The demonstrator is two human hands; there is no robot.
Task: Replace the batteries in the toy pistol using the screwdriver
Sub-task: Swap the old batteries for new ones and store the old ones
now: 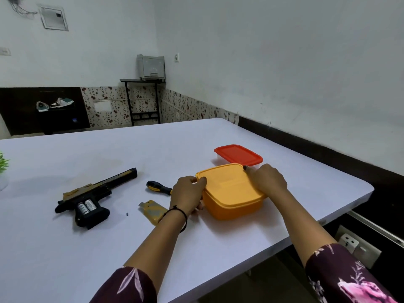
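Note:
The black and gold toy pistol (87,197) lies on its side at the left of the white table (65,259), its grip open with two batteries (87,207) showing. The yellow battery cover (152,212) lies beside my left wrist, a tiny screw (127,214) to its left. A black and yellow screwdriver (158,188) rests behind the cover. An orange lidded box (229,193) stands in the middle. My left hand (188,193) grips its left corner, and my right hand (265,180) presses on the far right edge of its lid.
A clear box with a red lid (238,155) sits just behind the orange box. A small green plant (3,169) stands at the left edge. The table's right edge runs close to the wall, with a wall socket (349,243) below it.

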